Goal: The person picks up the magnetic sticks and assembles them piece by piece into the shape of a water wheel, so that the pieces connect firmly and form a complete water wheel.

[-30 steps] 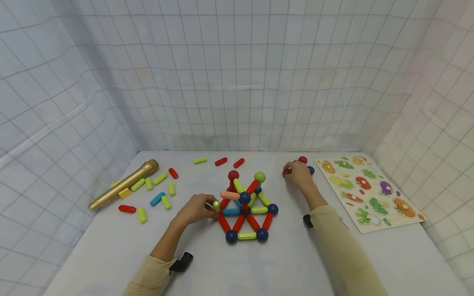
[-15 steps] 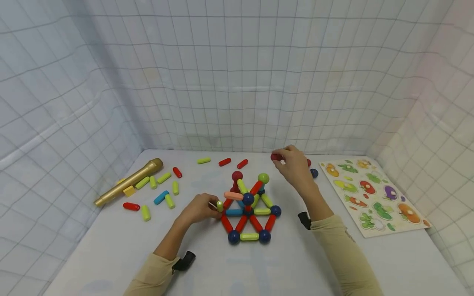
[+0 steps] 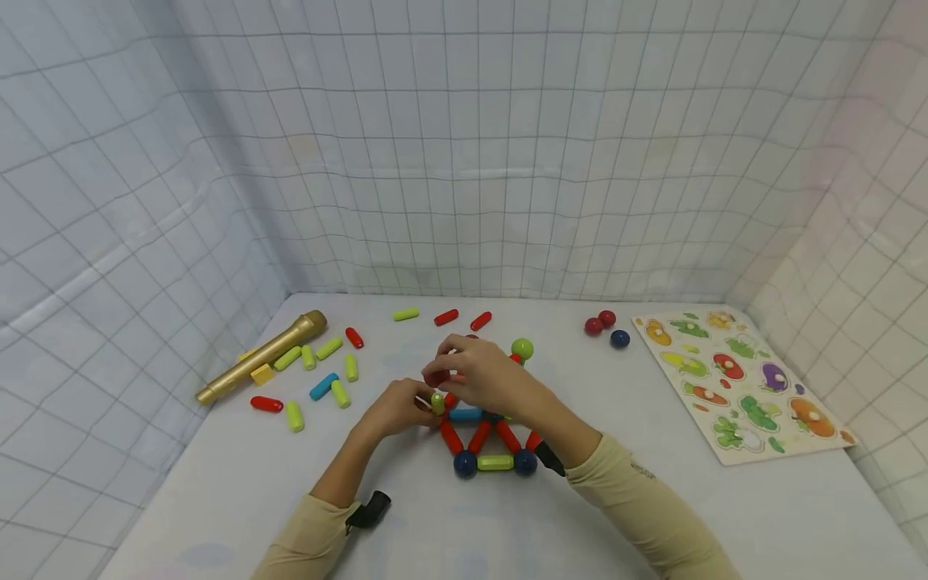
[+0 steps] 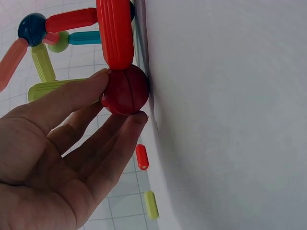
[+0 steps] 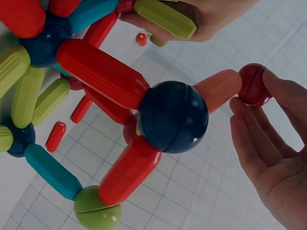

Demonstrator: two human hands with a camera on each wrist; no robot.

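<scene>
Left hand (image 3: pixel 397 409) pinching the lower red ball (image 4: pixel 126 93), square the right hand's (image 3: pixel 484 372) gripped upper red ball (image 5: pixel 253 85) to the salmon rod (image 5: pixel 218 90) at the model's (image 3: pixel 479 437) ten o'clock.

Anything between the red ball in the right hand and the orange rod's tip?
Nothing visible. In the right wrist view, the right hand pinches the red ball right at the tip of the orange rod; contact unclear.

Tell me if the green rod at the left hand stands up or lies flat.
Standing up: the green rod points away from the table in the left wrist view, its end facing the head camera.
</scene>
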